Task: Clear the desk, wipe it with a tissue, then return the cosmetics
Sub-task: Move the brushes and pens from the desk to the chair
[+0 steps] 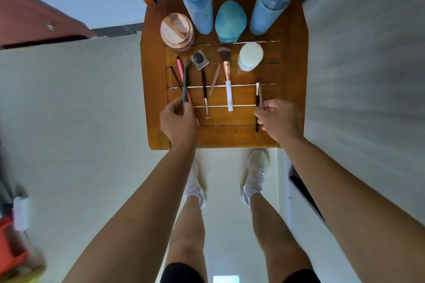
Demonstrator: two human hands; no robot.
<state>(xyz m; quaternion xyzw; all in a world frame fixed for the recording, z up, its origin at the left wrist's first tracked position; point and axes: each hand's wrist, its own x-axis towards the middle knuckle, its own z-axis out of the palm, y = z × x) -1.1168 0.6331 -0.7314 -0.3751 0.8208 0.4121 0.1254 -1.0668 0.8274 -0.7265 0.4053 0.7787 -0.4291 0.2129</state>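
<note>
A green-handled brush (185, 82) is pinched by the left hand's (178, 122) curled fingers (192, 112) at the worktop's (292, 71) left edge, and a thin black brush (257, 96) by the right hand (279, 122) at its right edge, seemingly for clearing before wiping.

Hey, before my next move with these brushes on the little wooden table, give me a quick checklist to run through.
1. Left hand grips the green-handled brush: ok.
2. Right hand pinches at the thin brushes; whether it holds one or both: cannot tell.
3. Tall blue bottles upright and apart from both hands: ok.
4. Wooden table bare enough to wipe: not ok; the powder brush and the rose-gold jar, among others, are on it.
5. Tissue within reach: cannot tell; none clearly in view.
</note>
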